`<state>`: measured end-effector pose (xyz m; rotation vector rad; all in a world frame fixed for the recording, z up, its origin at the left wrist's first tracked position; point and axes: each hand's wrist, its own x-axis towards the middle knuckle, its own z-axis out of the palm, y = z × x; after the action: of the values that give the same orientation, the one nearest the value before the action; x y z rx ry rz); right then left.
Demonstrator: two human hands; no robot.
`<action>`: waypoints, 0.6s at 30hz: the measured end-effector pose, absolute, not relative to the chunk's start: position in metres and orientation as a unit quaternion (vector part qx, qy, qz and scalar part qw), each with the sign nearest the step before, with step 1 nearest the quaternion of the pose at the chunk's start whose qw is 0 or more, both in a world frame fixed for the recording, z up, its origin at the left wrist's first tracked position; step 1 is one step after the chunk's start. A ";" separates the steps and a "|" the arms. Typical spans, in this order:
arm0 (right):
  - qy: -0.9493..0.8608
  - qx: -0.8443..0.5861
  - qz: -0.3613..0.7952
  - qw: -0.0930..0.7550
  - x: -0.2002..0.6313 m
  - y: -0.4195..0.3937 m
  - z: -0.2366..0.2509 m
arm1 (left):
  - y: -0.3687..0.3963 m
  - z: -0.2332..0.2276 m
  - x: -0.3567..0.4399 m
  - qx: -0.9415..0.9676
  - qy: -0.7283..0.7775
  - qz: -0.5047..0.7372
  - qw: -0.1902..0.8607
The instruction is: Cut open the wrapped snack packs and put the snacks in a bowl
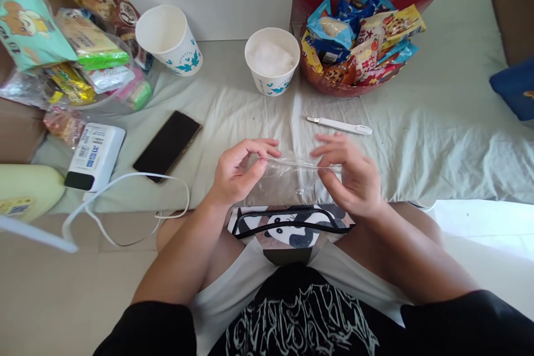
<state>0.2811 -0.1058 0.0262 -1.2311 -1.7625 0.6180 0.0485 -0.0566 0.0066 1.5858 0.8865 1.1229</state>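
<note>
Clear plastic film [294, 163] spans the gap between both hands, drawn into a thin, nearly level band above the cloth. Left hand [242, 171]: thumb and index finger close on the film's left end, remaining fingers loosely bent. Right hand [351, 178]: thumb and index finger pinch the other end; the other fingers are raised, spread and slightly blurred. Exact contact on this side is hard to read. Crumpled transparent plastic shows below the band; whether it is the same piece cannot be told.

Front edge of the cloth-covered surface lies just below the hands. Panda-printed item [283, 229] with black straps sits in the lap beyond that edge. Cloth [442, 139] is pale green, wrinkled, and continues well to the right of the right hand. White-handled tool [346, 125] with a metal tip lies just past the right fingertips. Dark, flat phone [168, 144] rests left of the left hand, with a strip of cloth between.

Farther out: paper cup [273, 85] holding fluffy white matter; reddish basket [354, 89] of glossy wrapped snacks beside it; second paper cup [183, 61], leaf-printed, to the left; smooth white power bank [100, 144] with looping cable [137, 174].
</note>
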 end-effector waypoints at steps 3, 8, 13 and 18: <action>-0.601 -0.526 0.386 0.462 0.277 -0.110 0.025 | -0.059 0.004 0.052 0.583 0.403 0.438 0.552; -0.444 -0.494 0.552 0.504 0.272 -0.100 0.008 | -0.047 -0.005 0.059 0.474 0.469 0.447 0.597; -0.422 -0.509 0.608 0.439 0.268 -0.088 -0.011 | -0.035 -0.009 0.057 0.410 0.457 0.437 0.657; -0.407 -0.530 0.583 0.462 0.267 -0.077 -0.013 | -0.033 -0.011 0.058 0.396 0.441 0.316 0.741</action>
<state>0.2672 -0.0768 -0.0131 -1.3024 -1.0007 1.4338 0.0579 -0.0327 -0.0106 0.8683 0.9666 0.6928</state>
